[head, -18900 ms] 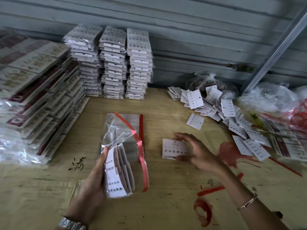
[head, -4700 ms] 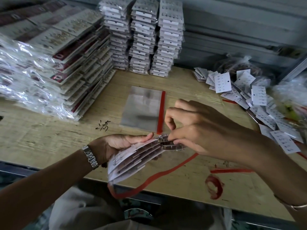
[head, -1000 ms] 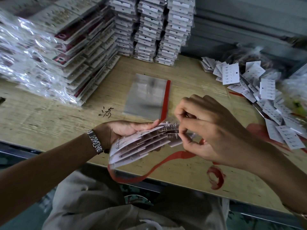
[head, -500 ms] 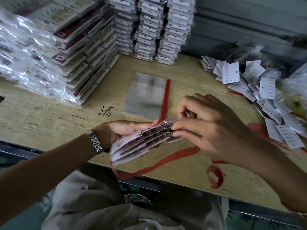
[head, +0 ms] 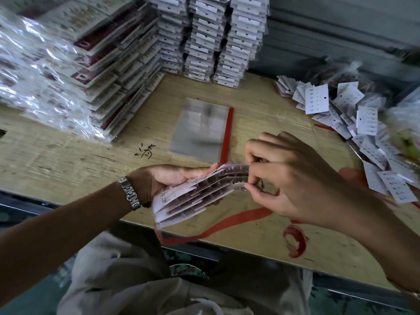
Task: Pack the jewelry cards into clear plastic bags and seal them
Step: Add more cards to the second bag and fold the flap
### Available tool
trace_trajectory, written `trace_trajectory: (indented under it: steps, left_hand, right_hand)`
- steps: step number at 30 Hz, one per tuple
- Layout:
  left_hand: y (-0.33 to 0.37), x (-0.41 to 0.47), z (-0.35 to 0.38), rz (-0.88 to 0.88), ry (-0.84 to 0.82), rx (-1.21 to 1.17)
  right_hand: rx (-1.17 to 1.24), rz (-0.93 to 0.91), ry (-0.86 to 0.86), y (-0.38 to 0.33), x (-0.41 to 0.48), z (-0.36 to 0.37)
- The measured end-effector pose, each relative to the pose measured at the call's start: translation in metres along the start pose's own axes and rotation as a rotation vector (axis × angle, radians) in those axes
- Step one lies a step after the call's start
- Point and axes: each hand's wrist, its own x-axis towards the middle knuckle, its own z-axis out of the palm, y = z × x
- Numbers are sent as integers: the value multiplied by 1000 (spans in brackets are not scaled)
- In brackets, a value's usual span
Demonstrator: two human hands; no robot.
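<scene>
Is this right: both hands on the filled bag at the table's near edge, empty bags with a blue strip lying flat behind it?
Not quite. In the head view the strip on the empty bags is red, not blue. The rest holds: the left hand and right hand grip the filled bag at the table edge.

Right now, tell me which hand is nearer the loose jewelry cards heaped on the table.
Right. The right hand is just beside the loose cards; the left hand is farther away across the bag.

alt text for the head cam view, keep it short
Two hands work a bagged pack of jewelry cards over a wooden table: the left hand holds it, the right hand pinches its end. An empty clear bag lies just beyond, with packed stacks behind and loose cards at right.
</scene>
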Motion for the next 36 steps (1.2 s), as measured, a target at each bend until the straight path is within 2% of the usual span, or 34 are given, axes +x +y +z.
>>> trace_trajectory:
  steps: [3, 7, 11, 15, 19, 22, 27, 29, 31, 32, 36]
  left_hand:
    - [2, -2, 5, -2, 2, 98]
    - [2, 0, 5, 21, -17, 6]
    - [3, 0, 4, 42, -95, 26]
    - [3, 2, 4, 93, -13, 23]
    - [6, 0, 7, 51, -91, 85]
    - [6, -1, 6, 26, -69, 85]
    - [2, -2, 6, 164, -97, 89]
    - [1, 2, -1, 143, 17, 34]
    - [-1, 4, -2, 97, 14, -64]
    - [-4, 3, -3, 69, 66, -120]
    - [1, 2, -5, 16, -5, -31]
  right_hand:
    - [21, -6, 1, -1, 0, 1]
    - [13, -59, -3, -1, -1, -1]
    - [-21, -112, 11, -2, -2, -2]
    - [-24, -121, -1, -1, -2, -2]
    - [-17, -135, 12, -2, -3, -1]
    - [-14, -168, 24, -4, -3, 1]
    - [7, -192, 62, -6, 0, 7]
    - [19, -192, 77, -5, -1, 10]
    - [33, -192, 95, -4, -2, 13]
    - [35, -192, 105, -4, -2, 15]
    - [64, -177, 161, -4, -4, 22]
